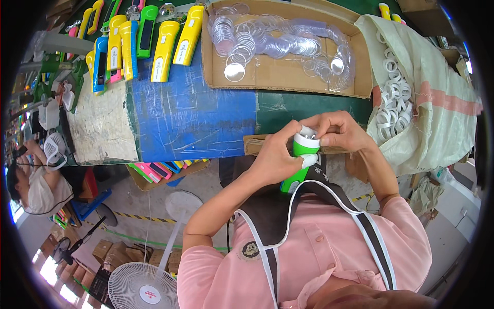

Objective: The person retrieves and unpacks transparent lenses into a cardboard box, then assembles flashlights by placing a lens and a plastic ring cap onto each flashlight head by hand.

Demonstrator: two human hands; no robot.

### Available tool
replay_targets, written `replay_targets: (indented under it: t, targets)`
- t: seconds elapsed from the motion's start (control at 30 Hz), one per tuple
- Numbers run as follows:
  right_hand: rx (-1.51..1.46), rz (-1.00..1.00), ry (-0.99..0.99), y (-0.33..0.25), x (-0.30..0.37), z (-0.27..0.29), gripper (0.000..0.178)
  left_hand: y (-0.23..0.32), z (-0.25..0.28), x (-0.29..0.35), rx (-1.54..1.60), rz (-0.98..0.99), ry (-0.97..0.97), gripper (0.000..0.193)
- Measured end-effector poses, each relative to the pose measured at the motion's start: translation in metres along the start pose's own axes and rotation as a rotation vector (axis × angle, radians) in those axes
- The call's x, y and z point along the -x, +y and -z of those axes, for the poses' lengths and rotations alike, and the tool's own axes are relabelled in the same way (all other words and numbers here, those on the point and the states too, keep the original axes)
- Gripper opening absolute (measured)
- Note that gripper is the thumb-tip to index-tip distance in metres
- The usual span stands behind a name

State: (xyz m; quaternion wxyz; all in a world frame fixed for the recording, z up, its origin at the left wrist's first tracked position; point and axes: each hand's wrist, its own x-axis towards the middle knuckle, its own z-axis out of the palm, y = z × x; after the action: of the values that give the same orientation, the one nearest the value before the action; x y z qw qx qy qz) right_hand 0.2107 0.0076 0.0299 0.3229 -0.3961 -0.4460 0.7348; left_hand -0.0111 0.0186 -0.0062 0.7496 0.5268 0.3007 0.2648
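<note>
Close to my chest, at the bench's near edge, my left hand (274, 158) is wrapped round a green flashlight (292, 184), its head end pointing up and away from me. A white covering (309, 160) is on my left thumb. Around the flashlight's open head sits a white ring (307, 143), and small metallic parts show inside it. From the other side, my right hand (343, 133) pinches the ring's right rim between thumb and fingers. Whether the ring is fully seated cannot be made out.
An open cardboard box (288, 88) of clear round discs (234, 72) lies beyond my hands. To its right, a woven sack (442, 123) holds white rings (393, 98). Yellow, blue and green flashlights (165, 49) lie far left. Below the bench are a flashlight box (141, 181) and a fan (146, 286). Another person (46, 185) works at left.
</note>
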Motion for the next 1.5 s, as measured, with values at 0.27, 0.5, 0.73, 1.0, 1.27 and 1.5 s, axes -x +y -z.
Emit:
replay_targets:
  t: [0.27,0.5,0.73,1.0,1.27,1.5]
  targets:
    - [0.074,0.039,-0.062,0.004,-0.001,0.005,0.012,0.000,0.001,0.003,0.209,0.039,-0.056,0.039]
    - [0.046,0.009,0.027,-0.007,-0.005,-0.016,0.018,-0.008,0.003,0.005,0.176,0.053,-0.020,0.038]
    - [0.316,0.036,0.434,-0.013,-0.005,-0.035,0.033,0.027,-0.013,0.005,0.033,-0.018,0.081,0.064]
    - [0.733,0.471,0.292,-0.061,-0.019,-0.051,0.061,0.020,-0.001,-0.017,-0.147,-0.097,0.074,0.048]
    - [1.028,0.698,0.592,-0.077,-0.013,-0.054,0.058,0.026,-0.004,-0.050,-0.172,-0.323,0.190,0.046]
    - [0.400,0.597,0.451,-0.108,-0.056,0.004,0.031,0.050,-0.008,-0.073,0.031,0.044,-0.109,0.028]
